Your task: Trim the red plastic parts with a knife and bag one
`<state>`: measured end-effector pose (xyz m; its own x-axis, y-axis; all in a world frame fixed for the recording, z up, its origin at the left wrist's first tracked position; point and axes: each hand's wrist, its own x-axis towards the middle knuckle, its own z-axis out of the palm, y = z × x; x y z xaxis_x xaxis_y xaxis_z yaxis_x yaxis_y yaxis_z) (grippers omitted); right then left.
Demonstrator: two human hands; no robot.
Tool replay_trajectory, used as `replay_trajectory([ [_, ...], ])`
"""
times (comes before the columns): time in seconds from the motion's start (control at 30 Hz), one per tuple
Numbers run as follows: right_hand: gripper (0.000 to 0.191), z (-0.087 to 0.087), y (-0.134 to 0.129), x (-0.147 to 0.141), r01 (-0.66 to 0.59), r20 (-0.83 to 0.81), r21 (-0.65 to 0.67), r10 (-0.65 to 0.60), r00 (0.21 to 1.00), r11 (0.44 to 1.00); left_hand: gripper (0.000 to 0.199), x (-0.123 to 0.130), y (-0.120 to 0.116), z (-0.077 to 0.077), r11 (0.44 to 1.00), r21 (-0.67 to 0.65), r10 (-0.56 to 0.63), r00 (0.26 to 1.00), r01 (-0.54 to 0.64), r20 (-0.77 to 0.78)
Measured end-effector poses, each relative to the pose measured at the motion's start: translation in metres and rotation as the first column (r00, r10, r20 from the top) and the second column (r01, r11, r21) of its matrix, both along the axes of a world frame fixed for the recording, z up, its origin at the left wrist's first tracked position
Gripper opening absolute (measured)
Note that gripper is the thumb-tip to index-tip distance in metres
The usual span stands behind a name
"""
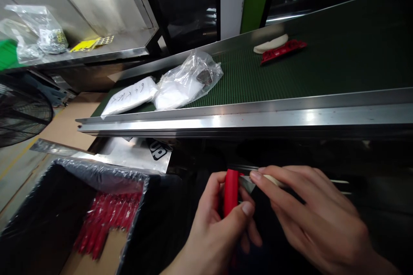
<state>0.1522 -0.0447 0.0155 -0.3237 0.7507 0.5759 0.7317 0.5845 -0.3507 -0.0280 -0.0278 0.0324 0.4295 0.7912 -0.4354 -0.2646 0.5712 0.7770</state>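
Below the conveyor's front rail, my left hand (222, 219) is closed around a red plastic part (231, 192), which stands upright between thumb and fingers. My right hand (316, 210) grips a small knife (273, 180) by its cream-coloured handle. The short metal blade points left and meets the right side of the red part, close to its top. Fingers cover the lower portion of the part and much of the knife handle.
A green conveyor belt (245, 79) carries a white packet (130, 95), a clear bag (189, 81), a red part (282, 51) and a cream piece (271, 44). At lower left, a black-lined box (146, 189) holds several red parts (109, 212). A fan (24, 111) stands far left.
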Motion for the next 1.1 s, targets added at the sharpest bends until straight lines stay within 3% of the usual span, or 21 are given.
replay_trajectory([
  [0.17,0.054,-0.004,0.004,0.005,0.099,0.040,0.040,-0.101,0.994,0.994,0.028,0.001,-0.005,0.002,0.999,-0.031,-0.007,0.995,0.010,0.103],
  [0.3,0.054,-0.004,0.009,0.011,0.245,-0.079,0.027,-0.242,0.967,0.969,0.027,0.000,-0.012,-0.002,0.998,-0.030,-0.049,0.968,0.058,0.248],
  [0.43,0.048,0.001,-0.001,0.003,0.091,-0.198,-0.106,-0.110,0.974,0.990,0.025,0.000,-0.010,-0.007,0.995,-0.080,-0.029,0.942,0.059,0.336],
  [0.53,0.047,0.005,-0.009,-0.005,0.044,-0.224,-0.128,-0.072,0.972,0.991,0.020,0.001,-0.005,-0.006,0.991,-0.116,-0.022,0.920,0.073,0.391],
  [0.7,0.047,0.006,-0.011,-0.009,0.038,-0.193,-0.135,-0.064,0.979,0.990,0.015,0.000,-0.004,-0.007,0.985,-0.097,-0.083,0.878,0.145,0.472],
  [0.97,0.050,0.002,-0.010,-0.004,-0.003,-0.153,-0.082,-0.010,0.988,0.997,0.018,-0.001,-0.010,-0.015,0.984,-0.085,-0.085,0.842,0.154,0.533],
  [1.1,0.046,0.001,-0.006,0.000,0.103,-0.208,-0.097,-0.121,0.971,0.990,0.022,-0.002,-0.012,-0.013,0.979,-0.077,-0.121,0.847,0.186,0.517],
])
